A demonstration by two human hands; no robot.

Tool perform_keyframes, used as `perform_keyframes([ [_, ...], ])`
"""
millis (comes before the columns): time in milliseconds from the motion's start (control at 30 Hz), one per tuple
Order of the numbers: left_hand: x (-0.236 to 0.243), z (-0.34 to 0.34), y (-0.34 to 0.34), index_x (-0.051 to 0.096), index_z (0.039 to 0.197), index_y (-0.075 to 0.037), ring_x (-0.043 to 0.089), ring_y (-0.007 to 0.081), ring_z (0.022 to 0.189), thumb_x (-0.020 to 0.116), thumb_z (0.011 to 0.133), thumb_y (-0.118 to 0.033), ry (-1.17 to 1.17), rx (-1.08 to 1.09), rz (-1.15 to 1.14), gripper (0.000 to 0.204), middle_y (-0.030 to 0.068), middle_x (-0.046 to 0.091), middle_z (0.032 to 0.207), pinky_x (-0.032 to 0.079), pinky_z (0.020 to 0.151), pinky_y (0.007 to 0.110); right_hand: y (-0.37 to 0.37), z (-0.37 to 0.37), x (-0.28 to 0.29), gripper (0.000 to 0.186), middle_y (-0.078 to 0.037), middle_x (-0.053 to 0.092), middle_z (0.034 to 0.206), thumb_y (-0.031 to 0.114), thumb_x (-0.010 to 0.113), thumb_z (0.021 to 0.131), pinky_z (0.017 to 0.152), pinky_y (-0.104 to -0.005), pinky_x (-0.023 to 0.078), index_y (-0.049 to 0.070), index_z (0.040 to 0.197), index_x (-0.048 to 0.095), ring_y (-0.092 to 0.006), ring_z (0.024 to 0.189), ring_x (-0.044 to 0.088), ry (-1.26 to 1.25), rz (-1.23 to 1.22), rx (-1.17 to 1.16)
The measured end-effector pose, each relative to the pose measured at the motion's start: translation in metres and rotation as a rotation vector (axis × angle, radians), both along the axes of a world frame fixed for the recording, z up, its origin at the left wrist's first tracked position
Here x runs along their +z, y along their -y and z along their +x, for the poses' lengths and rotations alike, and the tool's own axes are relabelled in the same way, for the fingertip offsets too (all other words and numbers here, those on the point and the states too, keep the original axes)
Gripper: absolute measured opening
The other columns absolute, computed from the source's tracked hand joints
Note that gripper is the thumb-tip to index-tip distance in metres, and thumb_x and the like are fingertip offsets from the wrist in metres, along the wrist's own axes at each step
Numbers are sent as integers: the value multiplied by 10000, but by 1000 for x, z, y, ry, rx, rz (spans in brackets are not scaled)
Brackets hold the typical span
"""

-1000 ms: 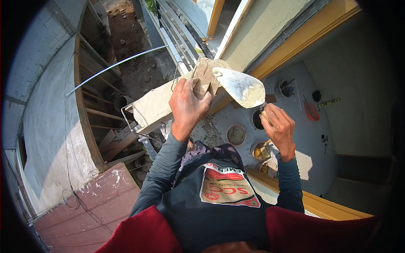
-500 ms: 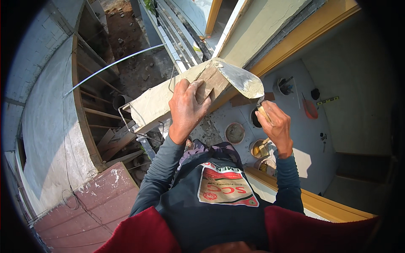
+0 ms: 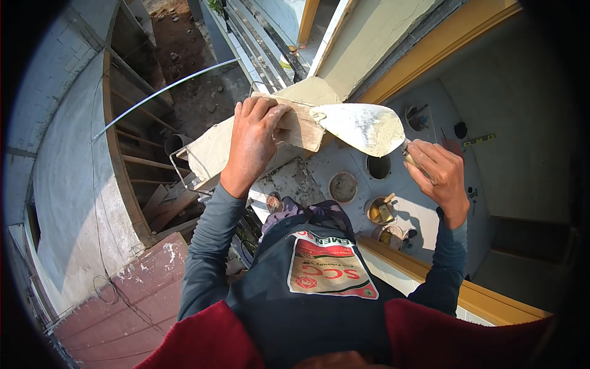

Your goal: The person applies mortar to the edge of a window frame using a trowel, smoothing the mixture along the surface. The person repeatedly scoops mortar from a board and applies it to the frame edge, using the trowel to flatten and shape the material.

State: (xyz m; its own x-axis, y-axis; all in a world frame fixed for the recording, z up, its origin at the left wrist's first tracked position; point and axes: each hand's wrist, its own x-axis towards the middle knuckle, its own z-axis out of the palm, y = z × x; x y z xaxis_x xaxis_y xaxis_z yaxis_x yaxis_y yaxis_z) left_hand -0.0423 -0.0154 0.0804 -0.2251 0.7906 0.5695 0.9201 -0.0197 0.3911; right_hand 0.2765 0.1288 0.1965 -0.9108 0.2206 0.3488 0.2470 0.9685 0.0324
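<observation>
Item: right hand (image 3: pixel 437 178). Fingers close together, curled round the trowel's handle; the underside of the grip is hidden.

Item: trowel (image 3: pixel 362 130), metal, broad leaf-shaped blade, pale mortar smeared over its face. It lies to the right of the board, tip at the board's right end; whether the two touch cannot be told. Risk: a tilt of the wrist could let loose mortar slide off the blade.

Item: left hand (image 3: pixel 253 138). Fingers bunched side by side, bent over the board, thumb stretched along it; any handle beneath is concealed. Risk: gritty skin or a slack hold could let the board twist.

Item: wooden board (image 3: pixel 305 126), flat, mortar-stained, held above the ledge, its right end reaching past the ledge's near edge in this view. Risk: a hard push from the trowel could tip that end; an edge pressed unevenly could gouge the coating.

Item: ledge (image 3: pixel 212 147), pale coated, running under the left hand. Bent metal rod (image 3: pixel 177 167) at its left end; a sleeve could catch there.

Item, farther below: bucket of grey mix (image 3: pixel 330 187) and tool bucket (image 3: pixel 367 211), on the floor. Risk: dropped mortar could spatter them.

Item, farthest: spirit level (image 3: pixel 479 140), near the wall.
</observation>
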Motion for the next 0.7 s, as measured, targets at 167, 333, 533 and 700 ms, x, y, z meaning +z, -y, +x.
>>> perform_keyframes([
  [167,7,-7,-1,702,1070,-39,540,291,1045,771,565,52,19,-104,0,518,93,606,1068,416,931,424,-3,0,16,459,-57,701,1027,69,792,692,642,-326,549,66,1143,705,-200,741,642,86,27,14],
  [333,14,-11,-3,715,1092,-47,535,304,1039,777,544,68,84,-186,-56,563,105,571,1057,435,920,424,-6,0,12,469,-53,699,1026,75,793,692,635,-324,545,67,1152,703,-200,734,637,123,12,16],
  [533,12,-8,-4,707,1115,-38,531,310,1049,707,590,122,114,-269,-79,548,119,548,1094,445,942,404,-9,-7,-11,424,-55,701,1029,89,783,715,631,-330,540,60,1130,700,-203,726,633,48,-36,10],
  [700,2,-6,-6,702,1127,-50,559,314,1033,722,593,112,164,-360,-34,558,114,563,1090,489,914,390,-6,-14,-24,387,-71,702,1026,86,770,739,648,-345,546,45,1115,693,-226,761,655,0,-67,-37],
])
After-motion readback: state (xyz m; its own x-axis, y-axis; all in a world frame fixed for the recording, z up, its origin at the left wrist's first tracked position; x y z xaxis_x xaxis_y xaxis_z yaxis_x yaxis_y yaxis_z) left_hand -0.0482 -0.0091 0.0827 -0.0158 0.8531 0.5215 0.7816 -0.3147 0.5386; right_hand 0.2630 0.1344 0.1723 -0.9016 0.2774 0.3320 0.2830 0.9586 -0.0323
